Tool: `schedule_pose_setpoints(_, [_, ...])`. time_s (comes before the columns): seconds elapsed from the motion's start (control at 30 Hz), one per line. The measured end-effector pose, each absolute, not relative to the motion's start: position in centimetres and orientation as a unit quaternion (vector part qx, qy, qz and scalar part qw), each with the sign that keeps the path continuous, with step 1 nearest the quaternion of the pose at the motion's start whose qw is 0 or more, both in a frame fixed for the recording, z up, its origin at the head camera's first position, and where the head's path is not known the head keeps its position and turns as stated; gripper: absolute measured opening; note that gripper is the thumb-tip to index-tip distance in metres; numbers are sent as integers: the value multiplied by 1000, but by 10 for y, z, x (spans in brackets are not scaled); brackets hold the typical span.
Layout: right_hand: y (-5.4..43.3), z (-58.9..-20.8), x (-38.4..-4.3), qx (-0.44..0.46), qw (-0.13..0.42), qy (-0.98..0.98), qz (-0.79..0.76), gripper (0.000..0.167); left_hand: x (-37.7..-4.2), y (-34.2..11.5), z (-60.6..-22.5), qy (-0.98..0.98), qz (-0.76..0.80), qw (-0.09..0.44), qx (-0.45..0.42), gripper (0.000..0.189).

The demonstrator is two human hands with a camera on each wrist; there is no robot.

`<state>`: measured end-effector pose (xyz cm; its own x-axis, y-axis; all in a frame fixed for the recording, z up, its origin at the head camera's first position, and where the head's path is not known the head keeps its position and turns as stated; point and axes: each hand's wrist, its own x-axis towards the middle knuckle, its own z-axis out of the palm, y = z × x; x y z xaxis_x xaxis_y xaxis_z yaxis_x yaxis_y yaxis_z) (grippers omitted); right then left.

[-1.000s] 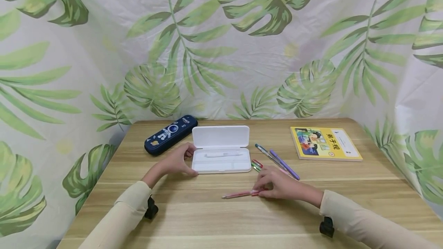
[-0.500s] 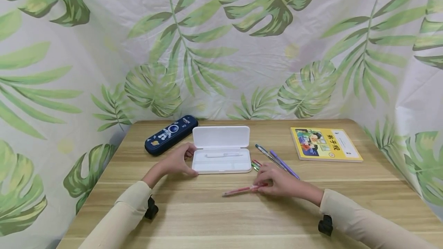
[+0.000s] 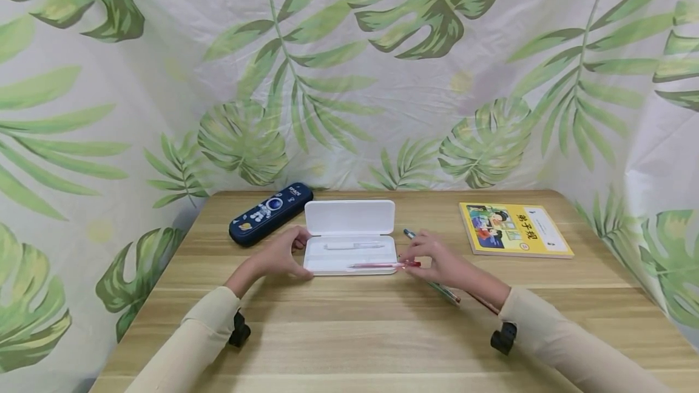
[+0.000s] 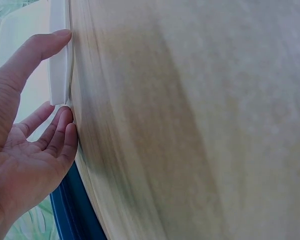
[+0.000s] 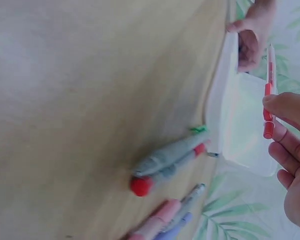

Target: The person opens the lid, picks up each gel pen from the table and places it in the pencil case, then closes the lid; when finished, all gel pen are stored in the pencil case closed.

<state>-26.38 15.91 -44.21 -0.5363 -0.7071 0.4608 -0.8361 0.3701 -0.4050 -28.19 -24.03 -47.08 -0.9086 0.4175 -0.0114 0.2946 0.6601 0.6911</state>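
Observation:
A white pencil case (image 3: 349, 217) lies with its lid raised, and a white pen (image 3: 352, 245) rests inside. My left hand (image 3: 278, 253) holds the case's left end, thumb at the front corner and fingers by the side, as the left wrist view shows. Between thumb and fingers, my right hand (image 3: 445, 265) pinches a red pen (image 5: 269, 95) near its red end. In the head view, the pen's clear barrel reaches over the front part of the case. Several other pens (image 5: 170, 155) lie on the table beneath and beside the right hand, which partly hides them in the head view.
A navy pencil case (image 3: 270, 214) with an astronaut picture lies behind the left hand. Towards the right back of the wooden table (image 3: 349, 338) is a yellow book (image 3: 516, 229). A leaf-patterned cloth (image 3: 338, 77) hangs behind the table.
My right hand has lifted the red pen and carried it away from me, from the table in front to above the white case's front edge. The left hand stays in place.

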Motion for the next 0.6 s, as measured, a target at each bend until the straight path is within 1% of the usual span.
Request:
schedule_pose_setpoints(0.13, [156, -437, -272, 480, 145, -804, 319, 17, -281, -239, -470, 905, 367, 85, 197, 77])
schedule_pose_setpoints(0.2, [154, -434, -276, 478, 156, -804, 317, 17, -281, -239, -470, 904, 370, 86, 197, 77])
schedule_pose_setpoints(0.4, [147, -426, -287, 455, 153, -821, 309, 13, -281, -240, -470, 908, 362, 82, 194, 77])
schedule_pose_setpoints(0.6, [137, -427, -298, 435, 140, -838, 297, 15, -280, -239, -470, 908, 361, 85, 193, 77])
